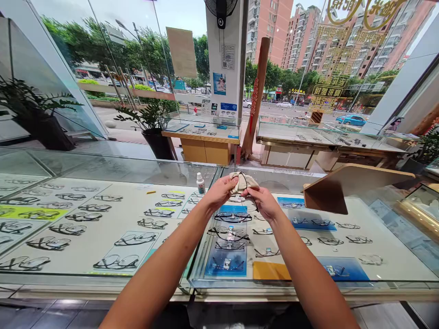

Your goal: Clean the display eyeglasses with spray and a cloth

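Note:
Both my hands are raised over the glass display counter (206, 279), close together. My left hand (223, 188) pinches a cream cloth (251, 183) folded around part of a pair of eyeglasses (244, 178) with a thin dark frame. My right hand (263, 201) grips the eyeglasses from the other side, and a dark temple hangs down beside its fingers. The cloth hides most of the lenses. A small white bottle (200, 183) stands upright on the counter, left of my left hand.
Rows of eyeglasses (118, 262) lie under the counter glass. A tilted brown wooden board (356, 178) stands at the right. Beyond are another display case (206, 132), a potted plant (154, 132), a tree trunk (259, 77) and large windows.

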`<state>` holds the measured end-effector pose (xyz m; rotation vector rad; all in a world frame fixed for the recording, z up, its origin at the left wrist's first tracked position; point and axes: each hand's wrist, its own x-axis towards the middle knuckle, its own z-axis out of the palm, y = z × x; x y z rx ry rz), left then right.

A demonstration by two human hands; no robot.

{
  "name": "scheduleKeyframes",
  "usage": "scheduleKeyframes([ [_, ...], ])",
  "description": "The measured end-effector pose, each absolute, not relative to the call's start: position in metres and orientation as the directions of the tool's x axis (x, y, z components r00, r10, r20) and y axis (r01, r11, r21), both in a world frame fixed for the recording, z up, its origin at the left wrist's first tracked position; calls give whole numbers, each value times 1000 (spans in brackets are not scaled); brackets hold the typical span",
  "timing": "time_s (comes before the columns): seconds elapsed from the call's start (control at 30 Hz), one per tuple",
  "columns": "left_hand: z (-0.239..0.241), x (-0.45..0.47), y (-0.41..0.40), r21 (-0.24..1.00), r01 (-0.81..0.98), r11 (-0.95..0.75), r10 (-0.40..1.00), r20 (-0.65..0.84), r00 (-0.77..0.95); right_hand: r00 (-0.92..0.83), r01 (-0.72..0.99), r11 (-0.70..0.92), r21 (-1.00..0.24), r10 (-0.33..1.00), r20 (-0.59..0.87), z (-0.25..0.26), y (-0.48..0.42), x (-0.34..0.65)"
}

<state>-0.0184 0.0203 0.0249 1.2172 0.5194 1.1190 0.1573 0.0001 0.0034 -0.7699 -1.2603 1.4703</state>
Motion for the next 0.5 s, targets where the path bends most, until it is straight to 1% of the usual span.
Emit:
scheduleKeyframes([
  [0.03,25,-18,20,919,-391,-55,871,235,431,-290,-293,48,-955,947,137,3,1,157],
  [0.1,23,-14,18,919,-386,-79,876,249,412,-310,-303,45,-952,940,143,0,1,155],
  [0.2,18,-9,18,913,-388,-123,922,250,297,-331,-271,61,-961,931,153,-3,0,149],
  [0.27,17,-10,19,910,-397,-122,936,239,259,-318,-272,60,-961,936,148,-3,-1,149],
  [0.33,19,-14,21,911,-398,-110,926,239,293,-299,-317,38,-948,944,138,-1,0,151],
  [0.43,21,-18,21,923,-370,-110,882,262,391,-295,-378,4,-926,947,124,0,2,154],
  [0.5,19,-15,21,921,-362,-143,891,279,359,-304,-366,11,-930,944,131,-2,3,153],
])
